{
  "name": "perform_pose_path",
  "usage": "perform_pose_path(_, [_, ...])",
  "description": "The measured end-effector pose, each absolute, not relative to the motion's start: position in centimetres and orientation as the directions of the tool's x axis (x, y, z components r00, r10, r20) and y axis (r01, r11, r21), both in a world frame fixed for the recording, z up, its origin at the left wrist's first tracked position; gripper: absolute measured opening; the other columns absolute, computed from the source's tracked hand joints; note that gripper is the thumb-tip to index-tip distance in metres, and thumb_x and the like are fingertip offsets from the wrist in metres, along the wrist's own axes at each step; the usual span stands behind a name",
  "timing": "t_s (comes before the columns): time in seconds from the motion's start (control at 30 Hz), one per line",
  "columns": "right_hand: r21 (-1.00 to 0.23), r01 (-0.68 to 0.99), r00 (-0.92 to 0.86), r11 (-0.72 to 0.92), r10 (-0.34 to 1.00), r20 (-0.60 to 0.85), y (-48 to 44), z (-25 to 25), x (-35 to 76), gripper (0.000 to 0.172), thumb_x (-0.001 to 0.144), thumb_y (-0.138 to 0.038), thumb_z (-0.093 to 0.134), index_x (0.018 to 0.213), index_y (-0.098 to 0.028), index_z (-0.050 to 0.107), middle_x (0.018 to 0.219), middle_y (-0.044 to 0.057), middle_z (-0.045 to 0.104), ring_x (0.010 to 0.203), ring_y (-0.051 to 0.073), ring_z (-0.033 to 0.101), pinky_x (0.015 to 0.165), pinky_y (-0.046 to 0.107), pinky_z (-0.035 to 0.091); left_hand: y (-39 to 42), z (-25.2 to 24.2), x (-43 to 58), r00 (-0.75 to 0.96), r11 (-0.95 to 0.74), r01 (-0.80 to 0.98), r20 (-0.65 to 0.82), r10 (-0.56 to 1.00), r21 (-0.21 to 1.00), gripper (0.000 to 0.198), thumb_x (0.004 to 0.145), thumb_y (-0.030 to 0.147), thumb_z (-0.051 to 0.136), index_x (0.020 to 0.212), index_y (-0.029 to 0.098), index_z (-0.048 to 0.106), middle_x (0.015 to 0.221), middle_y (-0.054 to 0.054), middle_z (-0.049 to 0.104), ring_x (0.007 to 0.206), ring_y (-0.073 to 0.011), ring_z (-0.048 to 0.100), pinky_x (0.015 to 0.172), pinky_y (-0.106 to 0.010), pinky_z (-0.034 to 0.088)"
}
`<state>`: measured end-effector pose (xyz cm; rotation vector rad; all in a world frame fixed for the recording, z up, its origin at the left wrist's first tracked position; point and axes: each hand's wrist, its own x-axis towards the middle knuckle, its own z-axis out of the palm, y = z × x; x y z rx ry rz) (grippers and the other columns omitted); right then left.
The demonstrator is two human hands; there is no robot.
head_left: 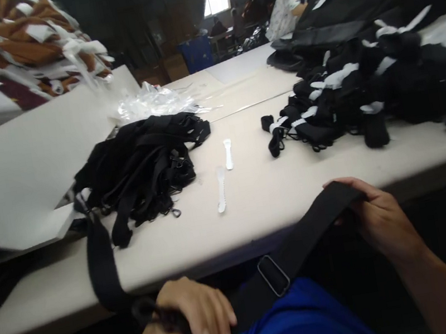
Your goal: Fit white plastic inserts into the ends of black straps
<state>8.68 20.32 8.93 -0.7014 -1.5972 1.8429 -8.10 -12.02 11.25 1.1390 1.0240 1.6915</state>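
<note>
A wide black webbing strap [302, 236] runs slantwise between my two hands, below the table's front edge. A metal slide buckle [273, 276] sits on it near the middle. My left hand [188, 322], at the lower centre, is closed round one end of the strap, with a dark, blurred part bunched in the fingers. Over on the right, my right hand [371, 211] grips the strap where it folds over. Another length of black strap [104, 270] hangs off the table edge beside my left hand; whether it joins the held one I cannot tell.
On the white table [185, 246] lie a heap of loose black straps [141, 163], two white plastic ties [221, 190] and crumpled clear plastic [153, 102]. Tied black strap bundles [342, 91] are piled at right. Brown and white cloth [18, 47] is stacked left. Behind stands a person [285, 2].
</note>
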Motion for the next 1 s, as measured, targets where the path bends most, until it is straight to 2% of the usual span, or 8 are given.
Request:
perform_pose_path(0.07, [-0.970,-0.203,-0.649,-0.134,0.760,0.031,20.0,10.8,8.7,0.029,0.078,-0.041,0.075,0.098,-0.022,0.067,0.070,-0.001,0.062,0.055,0.010,0.054,0.049,0.019,0.046,-13.2,10.1,-7.9,-0.052,-0.029,-0.048,0.027,0.998,0.998,0.027,0.078,0.047,0.075,0.099,0.029,0.076,0.085,-0.007,0.077,0.086,-0.0278,0.072,0.088,-0.041,0.055])
perform_pose_path(0.13, [-0.957,-0.249,-0.658,-0.149,0.751,0.054,19.5,12.1,8.4,0.023,0.078,-0.036,0.075,0.097,-0.023,0.068,0.065,-0.003,0.059,0.052,0.009,0.052,0.046,0.017,0.044,-13.7,9.7,-8.0,-0.052,0.223,0.163,-0.217,0.975,0.961,0.037,0.078,0.048,0.076,0.111,0.031,0.072,0.113,-0.008,0.072,0.111,-0.0306,0.064,0.101,-0.041,0.049])
perform_pose_path(0.2, [-0.960,-0.248,-0.708,-0.129,0.700,0.089,19.0,12.9,8.0,0.016,0.081,-0.030,0.071,0.096,-0.024,0.068,0.063,-0.004,0.057,0.050,0.008,0.052,0.045,0.016,0.044,-12.9,10.1,-8.1,-0.153,0.357,0.303,-0.324,0.934,0.884,0.044,0.076,0.046,0.078,0.118,0.036,0.068,0.126,-0.004,0.066,0.122,-0.0297,0.057,0.108,-0.038,0.044])
perform_pose_path(0.27, [-0.967,-0.248,-0.772,-0.061,0.616,0.159,18.2,13.5,7.4,0.014,0.083,-0.021,0.066,0.096,-0.025,0.070,0.066,-0.004,0.060,0.052,0.008,0.053,0.047,0.016,0.045,-10.7,11.2,-7.8,-0.290,0.363,0.358,-0.267,0.919,0.861,0.044,0.077,0.043,0.078,0.119,0.036,0.066,0.127,-0.002,0.065,0.121,-0.0280,0.057,0.108,-0.037,0.043])
perform_pose_path(0.37, [-0.956,-0.275,-0.820,0.103,0.494,0.289,17.1,14.6,6.6,0.028,0.080,-0.006,0.059,0.096,-0.024,0.073,0.082,-0.002,0.066,0.066,0.009,0.061,0.057,0.016,0.049,-5.9,13.3,-7.1,-0.479,0.184,0.356,0.010,0.877,0.916,0.037,0.084,0.038,0.073,0.120,0.033,0.064,0.123,-0.002,0.066,0.117,-0.0245,0.060,0.105,-0.035,0.046])
perform_pose_path(0.53, [-0.880,-0.364,-0.771,0.306,0.431,0.469,16.5,16.9,5.9,0.033,0.080,-0.002,0.058,0.097,-0.025,0.074,0.094,-0.002,0.071,0.086,0.011,0.065,0.072,0.016,0.050,0.6,15.1,-5.8,-0.395,-0.134,0.216,0.212,0.894,0.967,0.048,0.081,0.028,0.077,0.126,0.027,0.060,0.130,-0.004,0.061,0.121,-0.0239,0.058,0.106,-0.035,0.047])
perform_pose_path(0.77, [-0.770,-0.401,-0.735,0.497,0.328,0.594,17.1,16.7,6.0,0.035,0.084,-0.006,0.060,0.111,-0.026,0.072,0.107,0.001,0.071,0.097,0.017,0.065,0.086,0.025,0.051,2.3,14.2,-4.0,-0.371,-0.186,0.105,0.212,0.904,0.977,0.035,0.082,0.023,0.076,0.115,0.022,0.064,0.113,-0.004,0.068,0.112,-0.0235,0.061,0.101,-0.034,0.046])
perform_pose_path(1.0, [-0.863,-0.441,-0.821,0.246,0.279,0.499,16.3,16.5,6.3,0.026,0.089,-0.016,0.060,0.110,-0.023,0.073,0.097,0.003,0.069,0.083,0.015,0.064,0.071,0.023,0.051,1.5,11.9,-3.5,-0.416,-0.125,0.048,0.133,0.899,0.991,0.015,0.084,0.029,0.074,0.092,0.017,0.070,0.083,-0.003,0.064,0.078,-0.0169,0.056,0.072,-0.028,0.044])
